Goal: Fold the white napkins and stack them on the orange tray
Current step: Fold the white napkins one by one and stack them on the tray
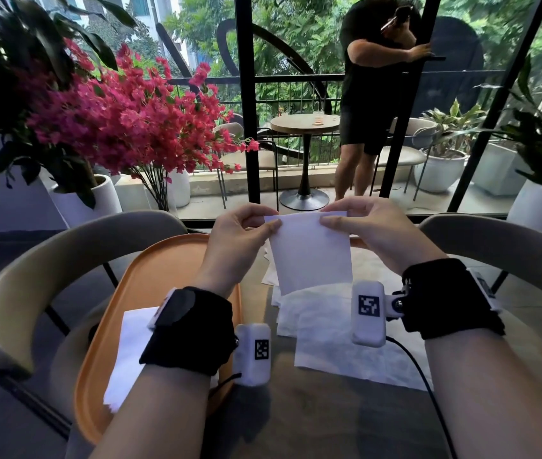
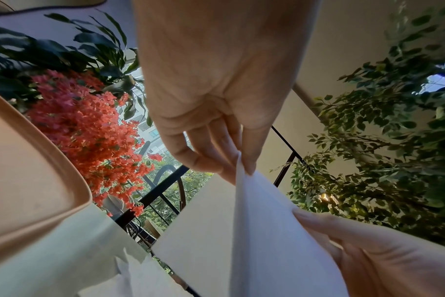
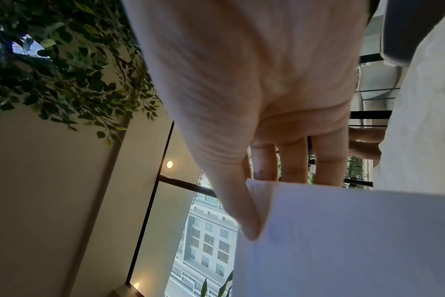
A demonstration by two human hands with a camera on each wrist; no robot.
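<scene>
Both hands hold one white napkin [image 1: 311, 251] up in the air above the table [image 1: 312, 409], right of the tray [image 1: 150, 279]. Left hand [image 1: 240, 240] pinches the napkin's top left corner between thumb and fingers; the left wrist view shows the thumb tip [image 2: 249, 160] pressed on the sheet edge with the fingers [image 2: 191, 154] curled behind. Right hand [image 1: 375, 230] pinches the top right corner, thumb in front; the right wrist view shows the thumb [image 3: 244, 217] lying on the sheet's face and the fingers [image 3: 295, 160] reaching behind its top edge. The napkin hangs down from the two pinches, nearly flat, lower edge just above the loose napkins.

Loose napkins [image 1: 339, 342] lie unfolded and overlapping on the table right of the tray, below the held one, a few more edges poking out behind it. One folded napkin [image 1: 127, 346] lies on the orange tray, at its near end, partly hidden by the left forearm. The tray's far half is bare orange.

Black wrist straps with white marker blocks [image 1: 368, 318] sit on both wrists; a cable runs from the right one.

Left of the tray, a grey chair [image 1: 47, 260]; another chair [image 1: 508, 240] is well right of it. Beyond the tray, pink flowers [image 1: 124, 117] in a white pot, a glass wall, and a person [image 1: 375, 94] standing on the balcony beside a small round table [image 1: 304, 124].
</scene>
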